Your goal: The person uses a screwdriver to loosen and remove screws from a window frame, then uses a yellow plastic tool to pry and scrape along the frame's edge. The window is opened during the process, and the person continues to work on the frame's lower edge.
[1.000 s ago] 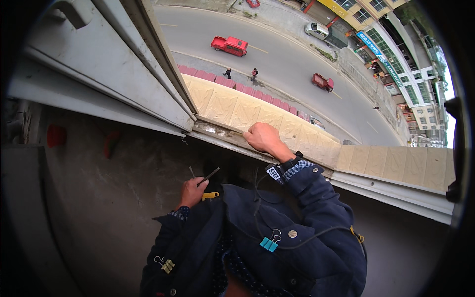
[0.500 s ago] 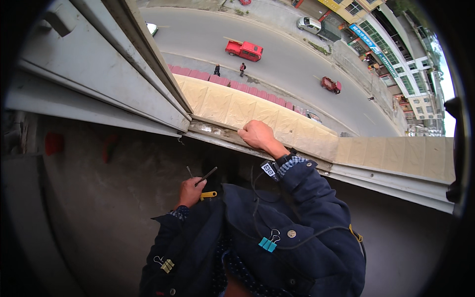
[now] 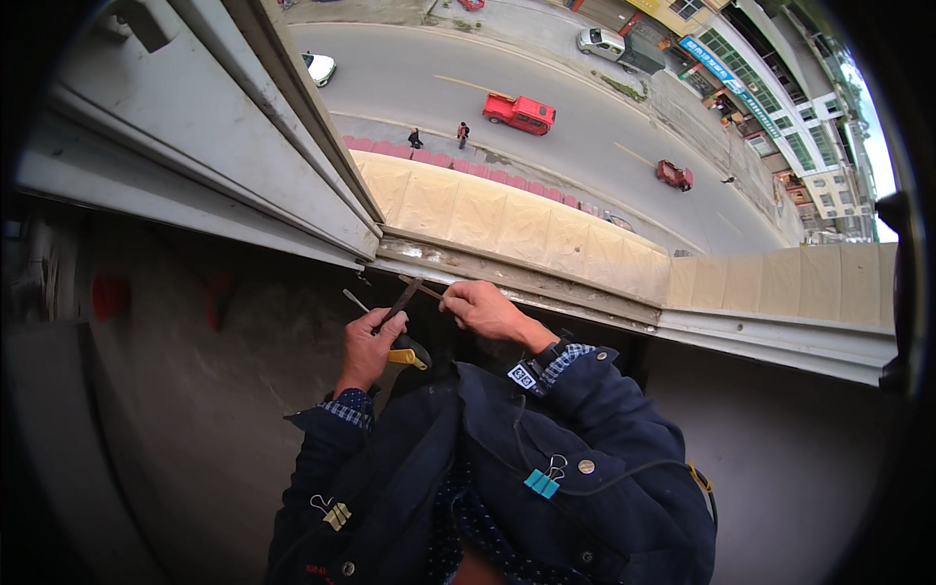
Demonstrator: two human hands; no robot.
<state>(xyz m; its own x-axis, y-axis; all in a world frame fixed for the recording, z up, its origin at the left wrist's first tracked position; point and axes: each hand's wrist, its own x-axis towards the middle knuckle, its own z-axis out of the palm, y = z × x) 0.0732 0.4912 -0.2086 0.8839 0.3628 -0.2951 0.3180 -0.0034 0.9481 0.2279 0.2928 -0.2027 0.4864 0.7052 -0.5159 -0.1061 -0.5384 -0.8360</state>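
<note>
My left hand is closed around a dark, flat, narrow bar whose tip slants up toward the window. A thin silvery shaft also sticks out of this hand. Just beside the palm shows a yellow-and-black handle; whether the fingers hold it is hidden. Close by, my right hand pinches a thin brownish stick, its far end meeting or crossing the bar's tip. Beyond both hands runs the dirty window track, with pale residue near its left corner.
A grey-white window sash stands at the left. Past the sill lies a tan tiled ledge, then a drop to a road with vehicles and people. Cords and a teal binder clip hang on my jacket.
My right hand has come off the window track, back and left to my left hand, with the thin stick now visible in it. My left hand has risen slightly with the bar.
</note>
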